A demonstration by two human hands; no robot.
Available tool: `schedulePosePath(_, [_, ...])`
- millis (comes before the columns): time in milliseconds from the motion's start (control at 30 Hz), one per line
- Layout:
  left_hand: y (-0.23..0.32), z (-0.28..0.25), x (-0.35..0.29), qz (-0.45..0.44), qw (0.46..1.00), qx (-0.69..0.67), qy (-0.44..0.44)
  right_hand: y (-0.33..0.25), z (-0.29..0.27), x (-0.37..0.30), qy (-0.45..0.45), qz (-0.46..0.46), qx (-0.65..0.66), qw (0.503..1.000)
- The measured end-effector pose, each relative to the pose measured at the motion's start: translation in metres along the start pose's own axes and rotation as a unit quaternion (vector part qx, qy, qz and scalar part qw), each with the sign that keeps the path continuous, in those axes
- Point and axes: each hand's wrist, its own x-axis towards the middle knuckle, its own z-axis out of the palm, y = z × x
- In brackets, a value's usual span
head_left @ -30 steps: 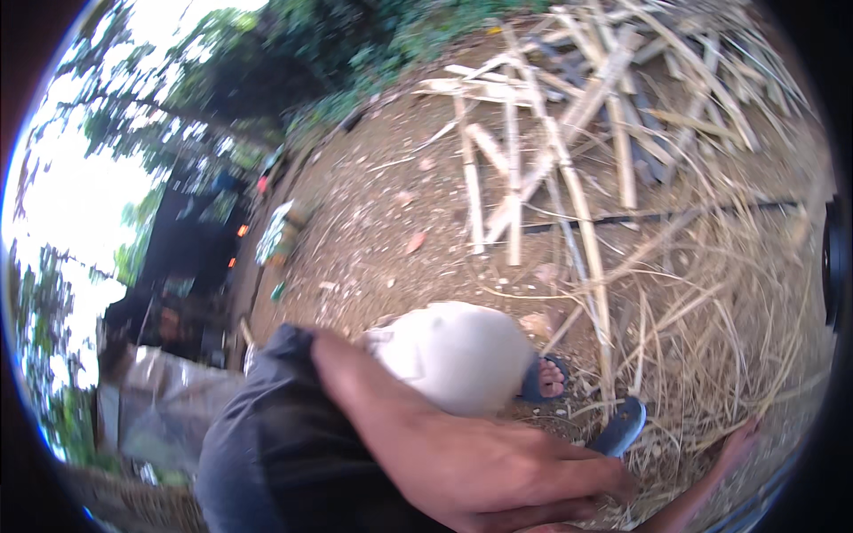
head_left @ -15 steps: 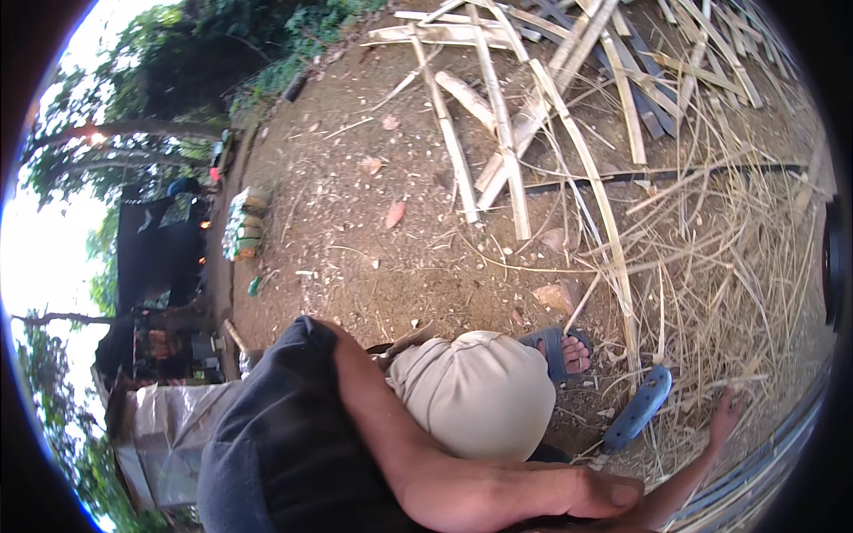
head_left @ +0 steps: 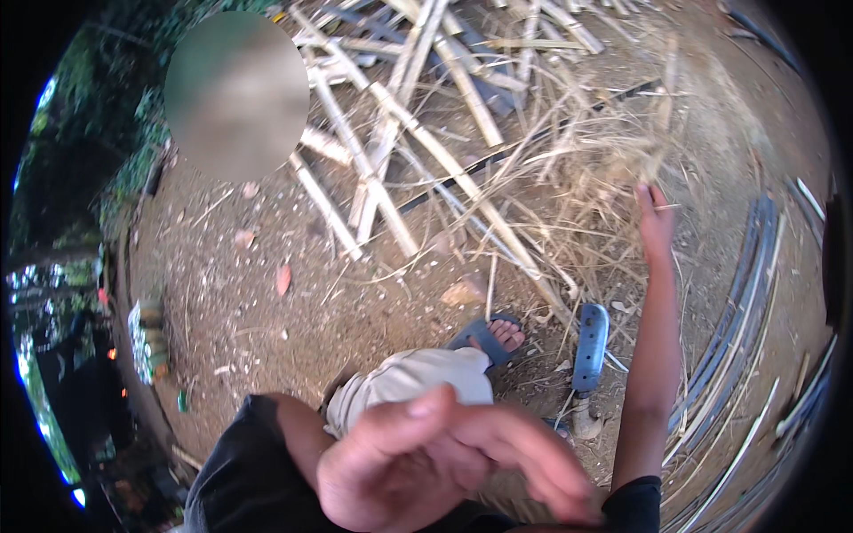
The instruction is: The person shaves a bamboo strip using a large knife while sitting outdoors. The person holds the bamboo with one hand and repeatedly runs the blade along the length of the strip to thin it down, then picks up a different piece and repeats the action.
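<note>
My left hand (head_left: pixel 435 462) is close in front of me at the lower middle, palm showing, fingers curved and apart from the thumb, with nothing in it. My right arm reaches far out to the right. At its end, my right hand (head_left: pixel 656 209) is at the near edge of a loose heap of thin, pale bamboo-like strips (head_left: pixel 586 169). Its fingers are curled, and a thin strip crosses them; the strips beyond are blurred. Left of my right forearm lies a broad blue-grey blade (head_left: pixel 590 346) with dark spots and a pale handle (head_left: pixel 585 419).
Long split slats (head_left: pixel 462 191) lie crossed at the top. Bundled dark and pale strips (head_left: pixel 737 311) curve along the right. My sandalled foot (head_left: pixel 498 338) rests on the dirt by a stone (head_left: pixel 466 290). A stacked bundle (head_left: pixel 148 342) stands at left; a blurred disc covers the upper left.
My view has turned to the right. My right arm has stretched farther out to the heap. My left hand has come up from beside my knee, its palm now showing.
</note>
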Motion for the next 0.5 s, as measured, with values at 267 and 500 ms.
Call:
schedulePosePath(267, [0.0, 0.03, 0.004, -0.054, 0.985, 0.102, 0.126, 0.027, -0.084, 0.023, 0.141, -0.135, -0.198, 0.961])
schedulePosePath(500, [0.015, 0.023, 0.025, -0.069, 0.982, 0.133, 0.116, 0.166, -0.199, -0.089, 0.206, 0.232, -0.268, 0.912])
